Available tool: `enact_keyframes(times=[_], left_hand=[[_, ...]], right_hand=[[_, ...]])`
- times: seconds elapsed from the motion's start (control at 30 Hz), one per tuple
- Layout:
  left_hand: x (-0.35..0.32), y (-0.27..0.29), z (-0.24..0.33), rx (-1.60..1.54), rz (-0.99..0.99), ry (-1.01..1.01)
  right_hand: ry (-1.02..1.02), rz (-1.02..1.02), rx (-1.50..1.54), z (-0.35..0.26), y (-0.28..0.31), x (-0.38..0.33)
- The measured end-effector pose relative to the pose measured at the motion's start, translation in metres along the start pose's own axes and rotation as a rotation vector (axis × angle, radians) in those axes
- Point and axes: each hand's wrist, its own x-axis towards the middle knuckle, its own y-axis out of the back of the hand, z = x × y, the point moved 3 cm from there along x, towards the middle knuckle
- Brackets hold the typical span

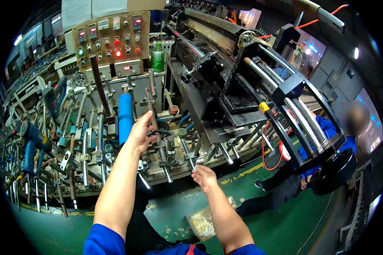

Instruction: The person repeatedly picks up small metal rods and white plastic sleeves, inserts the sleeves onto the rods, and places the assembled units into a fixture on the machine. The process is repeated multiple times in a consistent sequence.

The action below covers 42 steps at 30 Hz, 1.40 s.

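Left hand [141,133] — fingers spread near brown rod [162,154], right hand [205,177] — pinching tip of metal rod [187,151]

fisheye | on head | facing down-forward | near left hand [140,135], right hand [205,177] | rim probably unreadable

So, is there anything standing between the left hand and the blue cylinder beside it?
Nothing visible does. The blue cylinder is just to the left of the left hand, and no other part shows between them in this view. Whether the two touch, I cannot tell.
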Motion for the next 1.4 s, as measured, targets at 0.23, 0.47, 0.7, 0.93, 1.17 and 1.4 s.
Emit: enact_keyframes(times=[0.23, 0.47, 0.7, 0.93, 1.17, 1.4], left_hand=[[-0.041, -0.068, 0.017, 0.64, -0.253, -0.279], [-0.051, -0.073, 0.009, 0.64, -0.206, -0.223], [-0.138, -0.091, 0.016, 0.439, -1.092, 0.005], [-0.11, -0.093, -0.009, 1.22, -0.856, -0.323], [-0.116, -0.1, -0.014, 1.424, -0.85, -0.342], [-0.118, -0.104, -0.03, 1.377, -0.789, -0.45]], right_hand=[[0.034, 0.02, 0.142, 0.013, -0.03, 0.03], [0.118, 0.097, -0.022, 0.013, -0.058, 0.054], [0.48, -0.461, -1.075, 0.086, -0.063, -0.108], [0.319, -0.235, -0.77, 0.022, -0.055, -0.129], [0.598, -0.071, -0.595, -0.044, -0.068, -0.16], [0.742, -0.079, -0.528, -0.074, -0.072, -0.169]])
